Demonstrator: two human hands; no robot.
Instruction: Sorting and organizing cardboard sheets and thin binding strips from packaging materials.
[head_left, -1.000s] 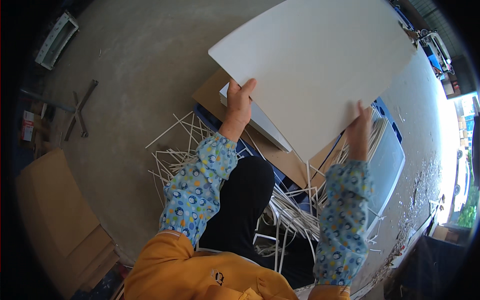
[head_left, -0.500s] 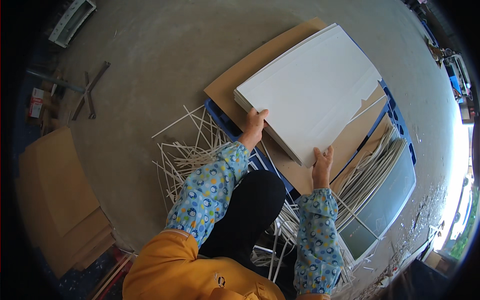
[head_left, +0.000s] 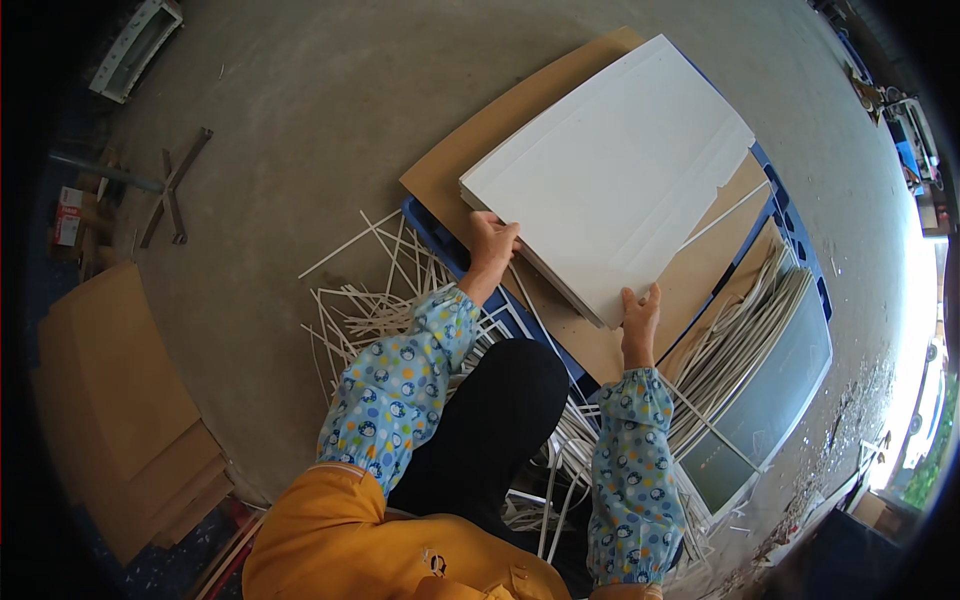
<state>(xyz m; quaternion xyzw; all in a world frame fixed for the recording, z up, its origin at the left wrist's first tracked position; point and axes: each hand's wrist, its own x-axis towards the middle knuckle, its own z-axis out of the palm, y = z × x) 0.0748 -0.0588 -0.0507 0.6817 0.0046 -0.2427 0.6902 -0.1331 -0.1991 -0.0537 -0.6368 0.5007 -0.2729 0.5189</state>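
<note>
1. Nearest, an orange top point(head_left: 330, 530) is worn, with patterned blue oversleeves point(head_left: 395, 395) drawn over both forearms; a dark-trousered leg point(head_left: 490, 430) is bent between them.
2. Beside the leg, a tangle of thin white strips point(head_left: 375, 310) is spread on the floor.
3. By the right hand point(head_left: 640, 318), the near corner of a stack of white boards point(head_left: 610, 170) is touched; thumb and fingers are slightly parted, but whether the edge is pinched cannot be told.
4. By the left hand point(head_left: 492, 243), partly curled, the stack's left side is touched near its edge; whether any board is gripped cannot be told.
5. The stack is laid flat, slightly askew, on a brown sheet point(head_left: 445, 185), which is supported by a blue pallet point(head_left: 428, 230).
6. To the right, a bundle of long pale strips point(head_left: 735, 335) is laid alongside a grey-blue panel point(head_left: 775, 375).
7. At the left, brown cardboard sheets point(head_left: 120, 400) are piled in overlapping layers.
8. Farther off, a crossed metal stand point(head_left: 170, 190) and, beyond it, a whitish frame point(head_left: 130, 55) are set on the concrete floor.
</note>
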